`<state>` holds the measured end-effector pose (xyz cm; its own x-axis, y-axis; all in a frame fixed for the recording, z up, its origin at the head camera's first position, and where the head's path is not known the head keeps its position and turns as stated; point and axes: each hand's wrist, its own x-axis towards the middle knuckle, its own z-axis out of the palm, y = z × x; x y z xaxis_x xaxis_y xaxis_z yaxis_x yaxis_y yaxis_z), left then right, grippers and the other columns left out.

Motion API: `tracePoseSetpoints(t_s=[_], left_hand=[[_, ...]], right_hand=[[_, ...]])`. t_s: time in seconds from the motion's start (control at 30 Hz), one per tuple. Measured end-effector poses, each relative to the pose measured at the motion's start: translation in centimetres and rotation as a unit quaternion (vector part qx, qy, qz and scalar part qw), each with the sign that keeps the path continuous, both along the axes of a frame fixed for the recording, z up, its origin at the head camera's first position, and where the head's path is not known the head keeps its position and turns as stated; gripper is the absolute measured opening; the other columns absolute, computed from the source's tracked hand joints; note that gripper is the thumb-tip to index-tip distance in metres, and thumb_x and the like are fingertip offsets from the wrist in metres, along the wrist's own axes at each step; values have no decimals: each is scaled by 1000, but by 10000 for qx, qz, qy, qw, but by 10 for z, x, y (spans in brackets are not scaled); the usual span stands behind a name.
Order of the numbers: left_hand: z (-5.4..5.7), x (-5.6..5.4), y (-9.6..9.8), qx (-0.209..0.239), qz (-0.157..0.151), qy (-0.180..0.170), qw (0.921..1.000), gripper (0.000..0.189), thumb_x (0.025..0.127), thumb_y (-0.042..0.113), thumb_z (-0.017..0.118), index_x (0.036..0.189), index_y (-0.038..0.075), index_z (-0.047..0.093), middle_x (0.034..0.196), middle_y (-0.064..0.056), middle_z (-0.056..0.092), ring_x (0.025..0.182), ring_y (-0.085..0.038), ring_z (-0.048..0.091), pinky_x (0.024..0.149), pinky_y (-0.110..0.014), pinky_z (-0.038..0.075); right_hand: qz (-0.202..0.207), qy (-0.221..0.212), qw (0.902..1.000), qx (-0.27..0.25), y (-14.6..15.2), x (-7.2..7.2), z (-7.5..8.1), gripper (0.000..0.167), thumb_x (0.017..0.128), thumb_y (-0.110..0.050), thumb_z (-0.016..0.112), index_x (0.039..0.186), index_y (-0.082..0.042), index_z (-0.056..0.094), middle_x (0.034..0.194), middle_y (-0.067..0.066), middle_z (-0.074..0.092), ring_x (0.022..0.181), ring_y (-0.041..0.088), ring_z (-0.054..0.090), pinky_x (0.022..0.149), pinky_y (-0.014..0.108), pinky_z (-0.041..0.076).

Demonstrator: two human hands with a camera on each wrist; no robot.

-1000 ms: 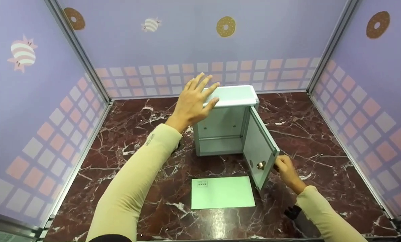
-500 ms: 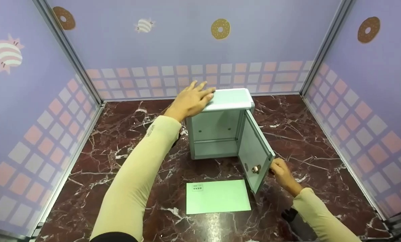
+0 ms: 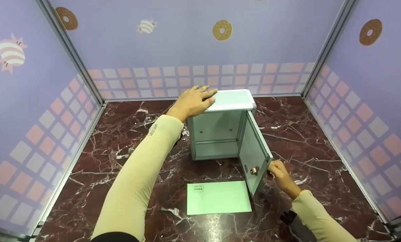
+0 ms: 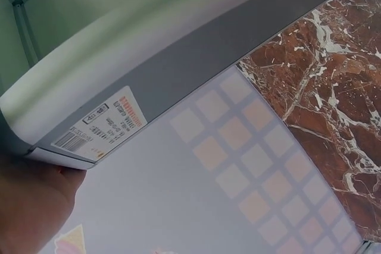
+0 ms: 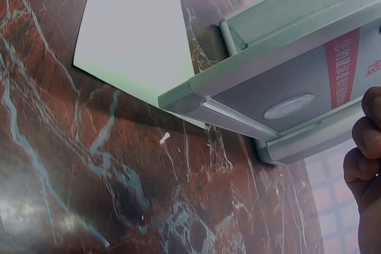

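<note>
A pale metal box (image 3: pixel 217 132) with a hinged door (image 3: pixel 254 153) stands on the table; its door hangs ajar, a metal lock (image 3: pixel 254 170) showing on the inner side. My left hand (image 3: pixel 191 101) rests on the box's top left corner, fingers extended; the left wrist view catches part of this hand (image 4: pixel 38 206) beside a printed sticker (image 4: pixel 101 124). At the door's free edge, my right hand (image 3: pixel 282 175) grips with curled fingers; the fingertips are hidden. In the right wrist view, red lettering (image 5: pixel 342 66) and an oval (image 5: pixel 290 106) mark the outer face.
A light green sheet (image 3: pixel 219 198) with a small printed label lies in front of the box, close to the door's lower corner. The dark red marbled table (image 3: pixel 136 188) is bounded by patterned walls (image 3: pixel 173 43) at back and sides.
My left hand has come down onto the top of the box. Together with my right hand, the door has swung slightly to the left. The whole view has also shifted a little.
</note>
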<state>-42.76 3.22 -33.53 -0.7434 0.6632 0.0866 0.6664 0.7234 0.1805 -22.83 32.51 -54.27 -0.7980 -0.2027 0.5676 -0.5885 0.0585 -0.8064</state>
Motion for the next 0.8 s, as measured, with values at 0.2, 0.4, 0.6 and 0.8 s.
tracePoseSetpoints(t_s=[0.2,0.4,0.6,0.8], left_hand=[[5,-1,0,-95,-32,-181,9998,54,104,52,31,154,33,33,158,-4,29,143,-34,25,115,-50,18],[7,-1,-1,-141,33,-294,9995,53,103,53,31,154,37,31,159,-2,28,143,-32,24,115,-50,20],[9,0,-2,-153,59,-396,9991,53,103,53,33,153,38,32,158,-1,29,143,-30,26,114,-49,22],[12,0,-2,-68,52,-500,9987,52,103,53,35,153,38,32,157,-2,32,142,-30,29,113,-48,24]], right_hand=[[326,-103,9994,26,-11,0,4,35,90,15,37,60,2,49,47,19,38,38,32,29,32,40,23],[1072,-552,9926,-131,-23,-3,6,32,94,9,37,64,8,50,49,21,34,39,31,25,32,38,20],[1623,-902,9826,-106,-33,-9,9,34,96,4,36,68,10,54,53,21,42,40,32,28,32,41,21],[1814,-1211,9753,-354,-46,-14,11,32,97,2,41,74,17,56,71,7,63,46,21,36,36,42,20]])
